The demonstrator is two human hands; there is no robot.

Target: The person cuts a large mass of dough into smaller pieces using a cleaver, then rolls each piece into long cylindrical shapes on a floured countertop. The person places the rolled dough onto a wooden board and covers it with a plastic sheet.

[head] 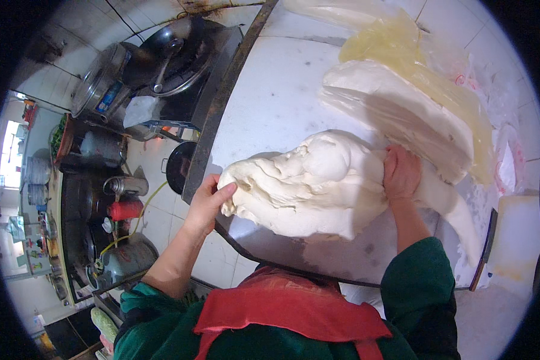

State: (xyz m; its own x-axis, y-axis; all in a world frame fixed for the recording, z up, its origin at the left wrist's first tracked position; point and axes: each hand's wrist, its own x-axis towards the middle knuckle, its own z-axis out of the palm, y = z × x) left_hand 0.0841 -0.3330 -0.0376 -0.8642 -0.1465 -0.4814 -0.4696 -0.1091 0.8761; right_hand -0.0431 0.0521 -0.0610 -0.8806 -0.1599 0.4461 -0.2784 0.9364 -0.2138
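Note:
A large, folded mass of pale dough (pixel 297 189) lies on the white worktop (pixel 274 90) before me. At its left end my left hand (pixel 211 195) grips the edge, thumb on top and fingers underneath. My right hand (pixel 402 173) is closed around the dough's narrower right part, and a long tapering tail of dough (pixel 459 216) runs on beyond it towards the lower right. Behind lies a second thick slab of dough (pixel 400 112), partly wrapped in a yellowish plastic sheet (pixel 387 40).
Left of the worktop's dark edge (pixel 225 90) stand a wok (pixel 175 49) with a ladle and a lidded metal pot (pixel 101 81). A black pot (pixel 180 166) is beside the edge. Farther left are a gas cylinder (pixel 132 256) with a yellow hose and a red container (pixel 125 209). Thin plastic bags (pixel 495 103) lie at right.

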